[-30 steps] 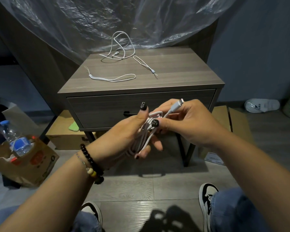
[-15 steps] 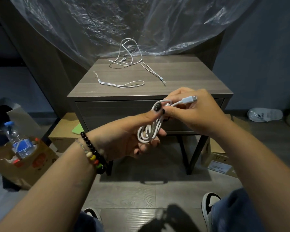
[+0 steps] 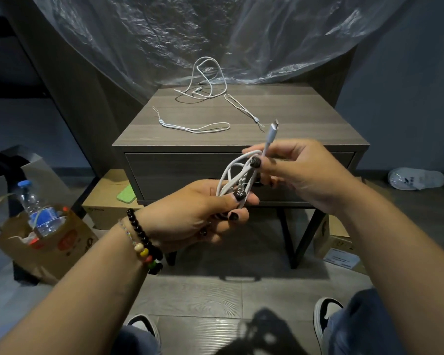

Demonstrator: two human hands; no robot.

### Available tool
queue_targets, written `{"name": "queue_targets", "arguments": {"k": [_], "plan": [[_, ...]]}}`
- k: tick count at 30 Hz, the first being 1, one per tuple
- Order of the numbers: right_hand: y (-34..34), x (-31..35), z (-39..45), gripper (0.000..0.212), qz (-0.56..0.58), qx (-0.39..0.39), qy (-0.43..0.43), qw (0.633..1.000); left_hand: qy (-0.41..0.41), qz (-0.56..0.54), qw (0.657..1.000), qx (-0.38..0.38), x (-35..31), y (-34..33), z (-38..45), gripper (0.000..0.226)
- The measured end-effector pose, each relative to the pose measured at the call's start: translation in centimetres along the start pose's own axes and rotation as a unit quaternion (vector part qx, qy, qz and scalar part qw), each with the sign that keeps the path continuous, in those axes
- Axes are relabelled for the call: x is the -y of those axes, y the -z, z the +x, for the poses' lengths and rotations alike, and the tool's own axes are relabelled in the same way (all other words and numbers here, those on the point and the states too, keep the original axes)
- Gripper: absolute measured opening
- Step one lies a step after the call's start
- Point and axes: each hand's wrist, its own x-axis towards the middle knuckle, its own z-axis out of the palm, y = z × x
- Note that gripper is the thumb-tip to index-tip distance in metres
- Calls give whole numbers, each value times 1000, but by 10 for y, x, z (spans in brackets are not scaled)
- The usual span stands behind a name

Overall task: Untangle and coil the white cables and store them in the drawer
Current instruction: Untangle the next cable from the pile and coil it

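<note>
My left hand (image 3: 200,213) grips a coiled white cable (image 3: 235,176) in front of the nightstand, thumb pressed over the bundle. My right hand (image 3: 297,172) pinches the cable's free end just below its plug (image 3: 273,126), which points upward. On the nightstand top (image 3: 305,119) lie a tangled white cable (image 3: 207,80) at the back and two short white looped cords, one at the front left (image 3: 194,126) and one to the right (image 3: 242,108). The drawer (image 3: 169,172) below the top is closed.
Clear plastic sheeting (image 3: 164,34) hangs behind the nightstand. A paper bag (image 3: 49,247) with a water bottle (image 3: 36,208) stands on the floor at left. Cardboard boxes (image 3: 103,203) sit under and beside the nightstand. A white slipper (image 3: 415,178) lies at right. My shoes show at the bottom.
My right hand has turned the plug end from sideways to pointing up and lifted it. The left hand has shifted down along the coil. The camera view has moved closer to the nightstand.
</note>
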Motion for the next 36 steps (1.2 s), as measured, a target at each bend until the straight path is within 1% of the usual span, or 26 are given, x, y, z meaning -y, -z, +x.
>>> {"name": "queue_targets", "arguments": {"k": [1,4,6,8,9,12,14,16,17,19,20,21,23,24,27,29,31,32,33,34,35,36], "plan": [[0,1,-1,34,40,5,-13,999,-5,27,999,-19,0,-2,0,18],[-3,-1,-1,43,125,6,-46,991,-7,54,996,-64,-1,-9,2,23],[-6,-4,1,45,158,11,-82,984,-10,53,996,-72,-2,-13,2,24],[-8,-7,1,46,163,15,-113,980,-4,55,996,-64,-3,-14,2,25],[-8,-7,1,48,160,17,-118,980,3,47,997,-57,-4,-15,1,29],[-7,-6,2,49,154,5,-110,982,17,-3,999,-48,-3,-14,2,58],[-8,-6,2,49,147,-17,-88,985,10,-27,998,-52,-1,-13,5,65],[-9,-8,5,45,114,-45,-47,991,10,-36,998,-43,1,-12,7,61],[-10,-9,7,38,94,-57,-24,994,12,-38,998,-38,1,-12,7,58],[-11,-10,10,16,50,-77,21,996,15,-32,999,-41,0,-11,7,50],[-11,-10,13,11,29,-86,40,995,10,-25,999,-45,0,-11,7,46],[-12,-9,15,11,17,-92,49,994,-2,-15,999,-50,0,-10,8,41],[-11,-6,20,14,18,-92,56,994,-33,-4,998,-61,-2,-8,10,28],[-10,-5,25,19,23,-84,57,995,-43,-8,996,-74,-5,-7,12,24],[-2,4,46,37,43,-35,34,998,-67,-39,989,-126,-15,-3,17,25],[6,12,66,48,104,13,2,994,-93,-80,982,-147,-23,4,20,25],[14,19,89,47,157,25,-23,987,-114,-112,972,-175,-28,17,23,25],[18,19,104,40,166,2,-32,986,-123,-128,966,-187,-30,23,25,25],[20,18,120,29,166,-37,-39,985,-129,-145,961,-197,-32,29,26,25],[21,14,138,16,141,-94,-46,984,-135,-158,957,-204,-33,34,26,26],[23,8,157,5,96,-158,-57,981,-141,-167,953,-210,-34,38,27,26],[26,-1,177,7,31,-218,-64,973,-146,-176,950,-213,-36,40,27,26]]}}
